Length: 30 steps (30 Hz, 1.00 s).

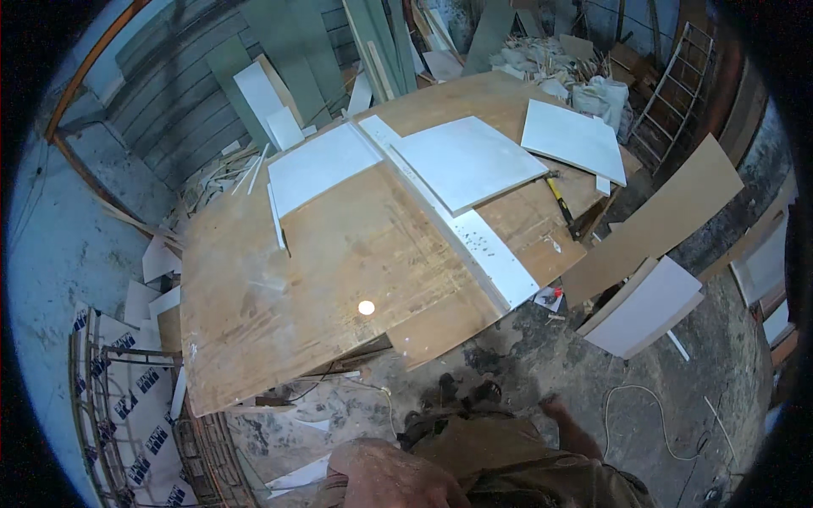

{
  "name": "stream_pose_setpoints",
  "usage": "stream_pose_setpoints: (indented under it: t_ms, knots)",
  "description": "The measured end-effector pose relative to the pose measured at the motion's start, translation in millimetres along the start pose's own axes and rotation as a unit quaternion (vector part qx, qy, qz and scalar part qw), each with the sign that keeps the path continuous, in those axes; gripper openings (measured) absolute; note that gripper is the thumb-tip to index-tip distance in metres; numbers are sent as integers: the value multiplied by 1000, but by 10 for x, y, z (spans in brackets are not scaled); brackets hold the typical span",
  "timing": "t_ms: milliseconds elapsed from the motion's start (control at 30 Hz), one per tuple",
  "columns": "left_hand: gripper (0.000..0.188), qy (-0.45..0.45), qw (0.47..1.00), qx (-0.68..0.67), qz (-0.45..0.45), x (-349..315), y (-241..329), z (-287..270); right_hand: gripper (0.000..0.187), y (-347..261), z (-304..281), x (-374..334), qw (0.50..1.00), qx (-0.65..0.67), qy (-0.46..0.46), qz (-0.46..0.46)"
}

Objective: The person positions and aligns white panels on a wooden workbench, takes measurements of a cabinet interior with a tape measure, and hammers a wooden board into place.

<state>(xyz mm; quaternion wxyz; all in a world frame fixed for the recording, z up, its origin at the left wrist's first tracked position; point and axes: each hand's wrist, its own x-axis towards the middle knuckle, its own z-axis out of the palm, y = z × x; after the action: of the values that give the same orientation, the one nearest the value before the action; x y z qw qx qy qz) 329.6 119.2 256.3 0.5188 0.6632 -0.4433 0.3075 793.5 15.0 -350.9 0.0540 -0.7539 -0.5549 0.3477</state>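
My right hand point(555, 408) hangs low beside my body, over the floor and apart from the table. It is small and dim, and its fingers do not show clearly. Close to the lower edge, my left hand or forearm point(389, 478) is bent in front of my body, its fingers hidden. Neither hand touches the wooden worktable point(322, 254). On that table lie a long white strip point(487, 245) with dark specks, a large white panel point(466, 161) partly over it, and a smaller white panel point(322, 165) to the left.
A yellow-and-black hammer point(559, 199) lies near the right edge, below another white panel point(572, 135). Boards point(648, 305) lean at the right. A ladder point(677, 93) and rubble bags point(597, 102) stand behind. A cable point(610, 415) loops over the floor.
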Motion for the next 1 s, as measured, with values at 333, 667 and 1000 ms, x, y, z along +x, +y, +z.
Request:
stream_pose_setpoints:
  t_ms: [333, 667, 1000]
  knots:
    - [27, 46, 997, -20, -64, 264, -906, -469, 31, -374, -1483, 751, 998, 19, 53, -40]
    - [28, 40, 996, -77, -23, 182, -1195, -1059, 34, -84, -455, 636, 999, 42, 9, 11]
    - [36, 2, 983, -176, 55, 78, -1423, -1777, 25, -568, -1282, 626, 994, 88, 71, 6]
